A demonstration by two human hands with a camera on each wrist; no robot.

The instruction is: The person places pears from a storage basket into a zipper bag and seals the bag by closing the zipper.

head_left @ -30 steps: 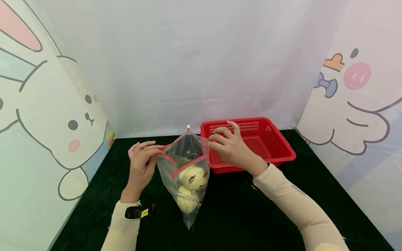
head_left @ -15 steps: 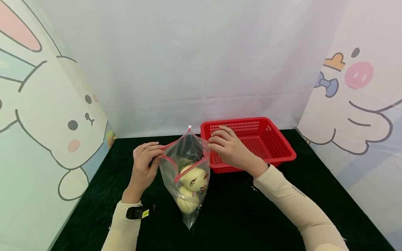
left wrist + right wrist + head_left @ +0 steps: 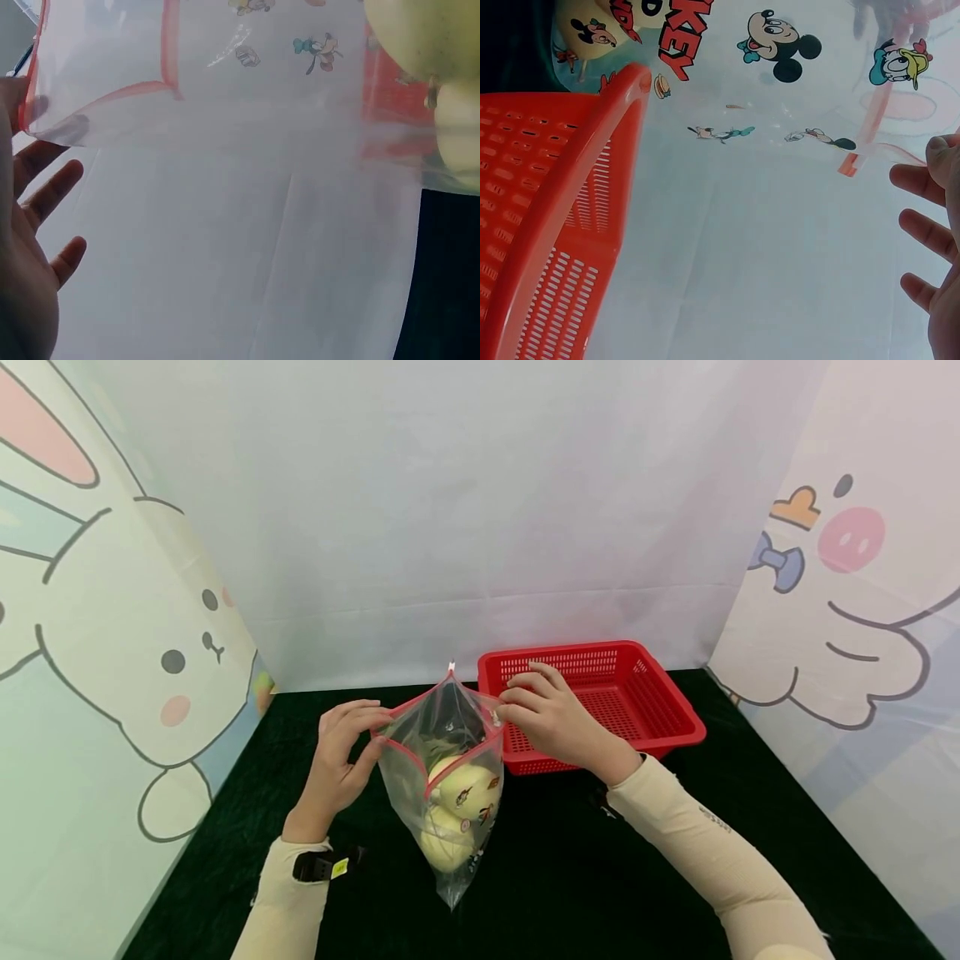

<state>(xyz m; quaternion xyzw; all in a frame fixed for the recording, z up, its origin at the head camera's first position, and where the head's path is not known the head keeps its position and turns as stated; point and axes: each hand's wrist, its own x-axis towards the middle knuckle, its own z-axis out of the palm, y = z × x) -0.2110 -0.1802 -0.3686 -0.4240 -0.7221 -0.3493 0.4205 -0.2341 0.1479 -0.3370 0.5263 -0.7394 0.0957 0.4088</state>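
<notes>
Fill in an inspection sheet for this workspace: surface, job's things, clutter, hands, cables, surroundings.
Surface: dark green cloth.
Job's things: clear bag, red-edged mouth open, two pale yellow-green fruits inside; red basket beyond it, to the right.
Clutter: nothing seen.
Hands: left hand and right hand pinch opposite sides of the bag's mouth.
Cables: nothing seen.
Surroundings: pale back sheet, side panels with cartoon animals.

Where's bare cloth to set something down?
Bare: green cloth between the bag and right sleeve, nearer than the red basket; also left of the left sleeve. Crowded: far middle, where bag, left hand, right hand and basket bunch together.
</notes>
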